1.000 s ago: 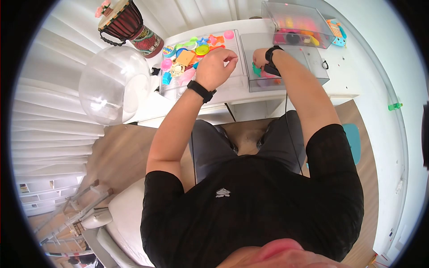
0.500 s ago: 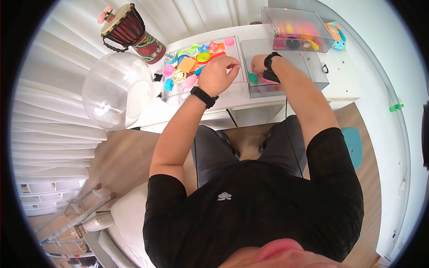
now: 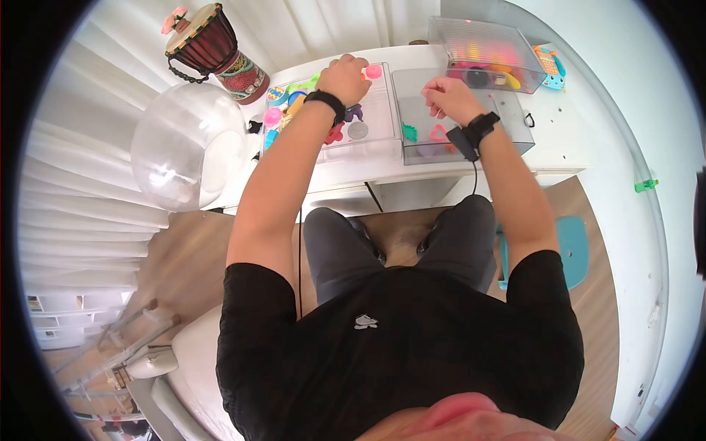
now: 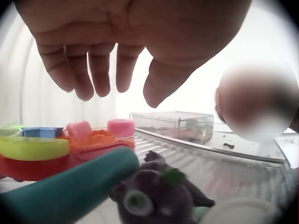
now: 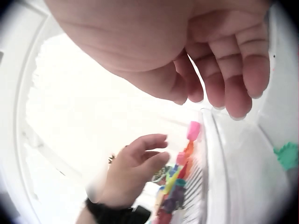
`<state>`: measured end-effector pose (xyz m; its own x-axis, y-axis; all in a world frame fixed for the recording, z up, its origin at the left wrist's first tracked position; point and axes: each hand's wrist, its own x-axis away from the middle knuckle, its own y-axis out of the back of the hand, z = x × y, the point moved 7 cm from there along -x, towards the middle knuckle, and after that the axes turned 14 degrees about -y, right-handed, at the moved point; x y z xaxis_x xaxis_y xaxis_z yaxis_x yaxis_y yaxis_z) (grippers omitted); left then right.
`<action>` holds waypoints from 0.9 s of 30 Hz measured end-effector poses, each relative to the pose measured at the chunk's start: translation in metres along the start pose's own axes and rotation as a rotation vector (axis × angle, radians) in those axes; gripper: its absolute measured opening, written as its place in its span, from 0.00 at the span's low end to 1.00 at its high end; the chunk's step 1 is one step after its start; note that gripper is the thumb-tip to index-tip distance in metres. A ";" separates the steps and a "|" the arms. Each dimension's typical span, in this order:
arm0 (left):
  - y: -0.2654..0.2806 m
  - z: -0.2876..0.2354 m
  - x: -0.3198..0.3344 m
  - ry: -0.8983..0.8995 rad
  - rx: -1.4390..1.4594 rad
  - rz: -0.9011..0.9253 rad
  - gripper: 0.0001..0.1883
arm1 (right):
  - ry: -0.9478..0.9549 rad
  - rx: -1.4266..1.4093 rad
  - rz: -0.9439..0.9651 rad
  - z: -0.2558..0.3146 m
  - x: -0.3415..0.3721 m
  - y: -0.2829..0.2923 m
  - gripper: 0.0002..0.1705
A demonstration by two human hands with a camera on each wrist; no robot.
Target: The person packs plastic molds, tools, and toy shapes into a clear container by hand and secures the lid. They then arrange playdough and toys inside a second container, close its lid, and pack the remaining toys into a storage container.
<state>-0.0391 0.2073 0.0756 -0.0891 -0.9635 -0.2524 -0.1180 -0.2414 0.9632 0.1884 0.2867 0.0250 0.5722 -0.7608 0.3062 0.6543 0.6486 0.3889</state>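
In the head view the left hand (image 3: 346, 79) is over the far part of a clear tray (image 3: 382, 110) of colourful toys, beside a pink round piece (image 3: 373, 72). The left wrist view shows its fingers hanging loosely apart, holding nothing, above a purple figure (image 4: 156, 196), a teal cylinder (image 4: 74, 186) and a yellow-green piece (image 4: 35, 148). My right hand (image 3: 451, 101) hovers over the grey clear bin (image 3: 419, 95), its fingers loosely bent with nothing between them. In that bin lie a green piece (image 3: 409, 132) and a pink heart outline (image 3: 438, 133).
Behind the bin stands a clear lidded box (image 3: 489, 51) of bright toys, with a toy phone (image 3: 550, 67) to its right. A drum (image 3: 220, 55) and a transparent globe (image 3: 187, 147) are at the left. A cable (image 3: 475, 180) hangs from the right wrist.
The left hand has moved away from me to the tray's far side, uncovering the purple figure. The right hand has lifted and shifted right, uncovering the green and pink pieces.
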 end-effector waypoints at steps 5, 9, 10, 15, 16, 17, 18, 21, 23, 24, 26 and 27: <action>-0.016 -0.001 -0.032 0.038 -0.076 0.145 0.27 | 0.041 -0.276 0.049 -0.010 0.041 -0.015 0.09; -0.028 -0.006 -0.042 0.027 -0.171 0.238 0.24 | 0.017 -0.280 0.101 -0.015 0.066 -0.025 0.09; -0.032 -0.005 -0.044 0.021 -0.204 0.253 0.23 | 0.017 -0.284 0.097 -0.020 0.064 -0.025 0.09; -0.039 -0.002 -0.046 0.007 -0.208 0.205 0.19 | 0.079 -0.252 0.134 -0.023 0.064 -0.033 0.10; -0.039 -0.003 -0.045 0.005 -0.212 0.201 0.18 | 0.080 -0.255 0.135 -0.023 0.064 -0.034 0.10; -0.038 -0.003 -0.044 0.006 -0.215 0.203 0.18 | 0.095 -0.263 0.139 -0.021 0.063 -0.035 0.09; -0.036 -0.005 -0.043 0.001 -0.210 0.200 0.17 | 0.112 -0.271 0.142 -0.018 0.063 -0.035 0.09; -0.025 -0.010 -0.039 -0.019 -0.187 0.143 0.16 | 0.111 -0.310 0.135 -0.015 0.063 -0.036 0.09; -0.013 -0.017 -0.034 -0.037 -0.165 0.093 0.16 | 0.120 -0.340 0.132 -0.016 0.060 -0.035 0.09; -0.003 -0.025 -0.032 -0.075 -0.104 0.024 0.15 | 0.124 -0.368 0.130 -0.017 0.059 -0.035 0.09; 0.012 -0.037 -0.026 -0.113 -0.041 -0.042 0.15 | 0.114 -0.441 0.118 -0.013 0.061 -0.033 0.10; 0.021 -0.049 -0.022 -0.189 0.039 -0.092 0.15 | 0.104 -0.512 0.107 -0.012 0.061 -0.032 0.11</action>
<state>0.0087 0.2177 0.1063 -0.2600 -0.8977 -0.3558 -0.1722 -0.3195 0.9318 0.2083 0.2194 0.0213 0.6782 -0.7003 0.2228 0.7320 0.6704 -0.1213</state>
